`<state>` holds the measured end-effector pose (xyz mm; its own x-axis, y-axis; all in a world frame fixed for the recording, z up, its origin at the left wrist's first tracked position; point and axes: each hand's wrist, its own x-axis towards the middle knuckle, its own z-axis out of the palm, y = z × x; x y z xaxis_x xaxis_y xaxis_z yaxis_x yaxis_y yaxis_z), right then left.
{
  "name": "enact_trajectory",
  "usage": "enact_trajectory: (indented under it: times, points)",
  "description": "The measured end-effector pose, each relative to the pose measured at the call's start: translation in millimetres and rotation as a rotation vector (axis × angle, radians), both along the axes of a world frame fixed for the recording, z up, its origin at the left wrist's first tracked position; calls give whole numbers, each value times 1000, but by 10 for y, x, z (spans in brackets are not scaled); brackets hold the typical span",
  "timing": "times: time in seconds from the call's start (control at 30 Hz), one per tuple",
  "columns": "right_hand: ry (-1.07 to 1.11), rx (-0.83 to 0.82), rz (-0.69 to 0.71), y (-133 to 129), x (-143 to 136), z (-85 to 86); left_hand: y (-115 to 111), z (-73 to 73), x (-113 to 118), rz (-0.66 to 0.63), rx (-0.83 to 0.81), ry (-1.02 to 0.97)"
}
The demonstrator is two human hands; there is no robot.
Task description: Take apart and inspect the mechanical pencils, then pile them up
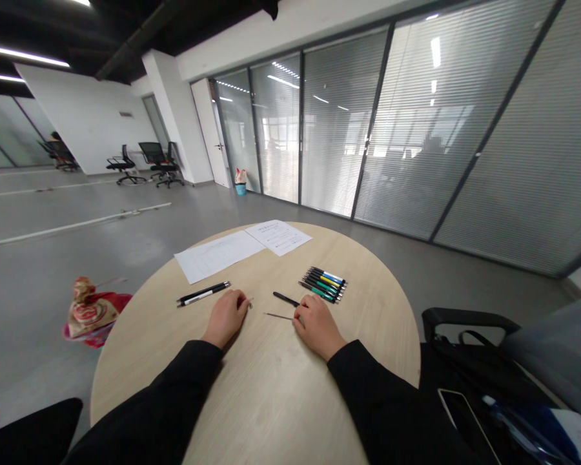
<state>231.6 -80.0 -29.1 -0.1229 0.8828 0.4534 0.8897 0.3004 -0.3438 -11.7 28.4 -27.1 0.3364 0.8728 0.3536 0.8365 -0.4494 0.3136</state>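
Note:
On the round wooden table (271, 387), my left hand (227, 318) is closed, its fingertips at a tiny part (250, 303) that is too small to name. My right hand (315, 323) is closed on the end of a thin refill (277, 316), which points left. Just beyond its fingers lies a black pen barrel (285, 298), partly hidden by the hand. Two pens (203, 294), black and black-and-white, lie left of my left hand. A row of several pens (323, 285) with green, yellow, blue and black parts lies beyond my right hand.
Two printed paper sheets (220, 255) lie at the table's far edge. At the right stands a black chair (469, 316) with a phone (465, 420) and a bag on it. A red and tan bag (94, 310) is on the floor at the left.

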Motion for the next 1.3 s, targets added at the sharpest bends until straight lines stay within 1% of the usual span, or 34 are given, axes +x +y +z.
enact_trajectory:
  times: [0.2,0.4,0.5,0.57,0.67,0.77,0.9,1.1,1.3]
  points:
    - [53,25,-29,18,27,-16,-13,37,-13,36,-2,-3]
    - [69,16,-165,36,74,-22,-29,52,-60,61,-6,-3]
    - [79,13,-209,48,90,-35,-52,70,-60,51,28,-24]
    - [87,5,-227,58,98,-49,-82,92,-40,20,75,-39]
    - [97,-11,-235,69,106,-68,-154,142,17,-68,140,-30]
    - [118,-25,-223,75,111,-80,-243,203,87,-158,185,53]
    - [125,-46,-214,89,113,-106,-334,252,160,-250,181,147]
    - [82,-64,-198,101,114,-155,-373,221,212,-385,157,202]
    - [54,-78,-195,106,126,-171,-343,155,226,-415,124,226]
